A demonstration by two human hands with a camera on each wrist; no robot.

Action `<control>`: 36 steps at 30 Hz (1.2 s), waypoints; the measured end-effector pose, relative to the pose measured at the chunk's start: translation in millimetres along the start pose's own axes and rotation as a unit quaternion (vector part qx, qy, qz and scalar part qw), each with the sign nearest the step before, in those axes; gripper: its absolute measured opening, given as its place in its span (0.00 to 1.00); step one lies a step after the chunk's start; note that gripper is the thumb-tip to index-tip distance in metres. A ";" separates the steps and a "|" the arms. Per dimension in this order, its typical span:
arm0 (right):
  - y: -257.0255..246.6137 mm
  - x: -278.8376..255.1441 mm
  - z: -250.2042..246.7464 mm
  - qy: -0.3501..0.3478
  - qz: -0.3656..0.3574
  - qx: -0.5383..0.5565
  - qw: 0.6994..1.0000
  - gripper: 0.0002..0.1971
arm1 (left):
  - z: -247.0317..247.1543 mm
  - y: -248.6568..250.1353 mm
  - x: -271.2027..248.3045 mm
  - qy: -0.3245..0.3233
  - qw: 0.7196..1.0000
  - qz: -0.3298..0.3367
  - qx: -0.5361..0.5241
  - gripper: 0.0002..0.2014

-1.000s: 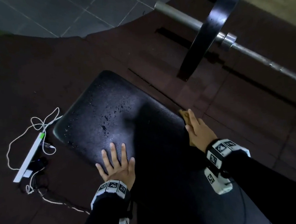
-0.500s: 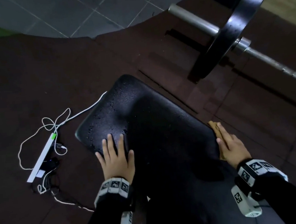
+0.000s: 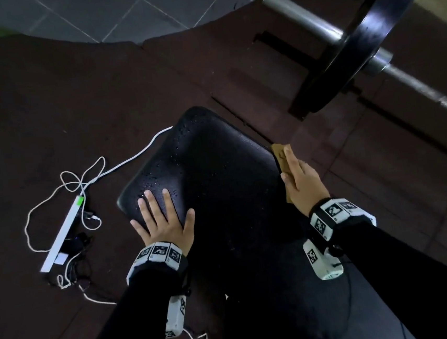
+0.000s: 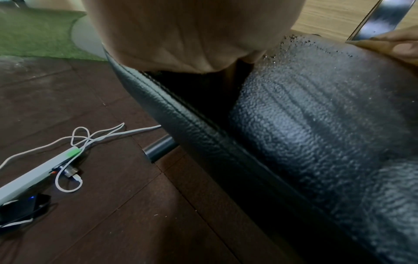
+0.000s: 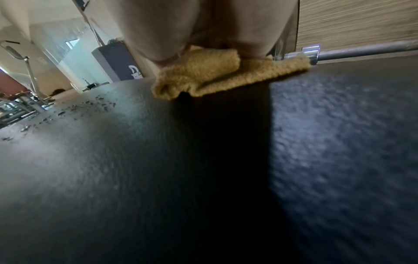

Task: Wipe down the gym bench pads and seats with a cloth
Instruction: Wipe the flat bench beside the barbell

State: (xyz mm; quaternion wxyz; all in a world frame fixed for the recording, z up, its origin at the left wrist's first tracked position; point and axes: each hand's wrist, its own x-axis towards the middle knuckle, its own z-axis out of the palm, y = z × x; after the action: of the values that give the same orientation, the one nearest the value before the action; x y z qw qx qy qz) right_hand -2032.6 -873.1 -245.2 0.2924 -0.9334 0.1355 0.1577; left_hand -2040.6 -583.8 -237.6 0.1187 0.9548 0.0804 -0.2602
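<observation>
A black padded bench seat [image 3: 217,175] fills the middle of the head view, with water droplets [image 3: 162,164] on its far and left parts. My left hand [image 3: 161,216] lies flat on the pad's near left corner, fingers spread and straight. My right hand [image 3: 299,178] presses a folded tan cloth [image 3: 279,153] flat against the pad's right edge. In the right wrist view the cloth [image 5: 226,73] sits bunched under my palm on the pad [image 5: 158,160]. The left wrist view shows the pad's seam [image 4: 203,135] and my palm [image 4: 181,32] above it.
A barbell [image 3: 413,80] with a black weight plate [image 3: 362,33] stands on the floor at the far right. A white power strip [image 3: 64,233] with looping white cables [image 3: 89,174] and a black charger lies on the dark rubber floor at the left.
The view has shifted, so the bench sits further right and lower in frame. My right hand with the cloth stays at the pad's right edge; my left hand stays flat on the near left corner.
</observation>
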 end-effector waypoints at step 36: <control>-115.5 74.4 42.6 -0.099 -0.313 -0.206 0.922 0.31 | -10.1 -2.4 11.6 -0.137 0.989 -0.051 0.019 0.37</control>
State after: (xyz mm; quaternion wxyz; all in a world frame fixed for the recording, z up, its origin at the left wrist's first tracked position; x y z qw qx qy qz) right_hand -1933.9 -768.4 -248.1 0.1399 -0.9475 -0.2291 0.1739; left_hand -2026.5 -577.7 -235.6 0.0973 0.9068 0.1074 -0.3959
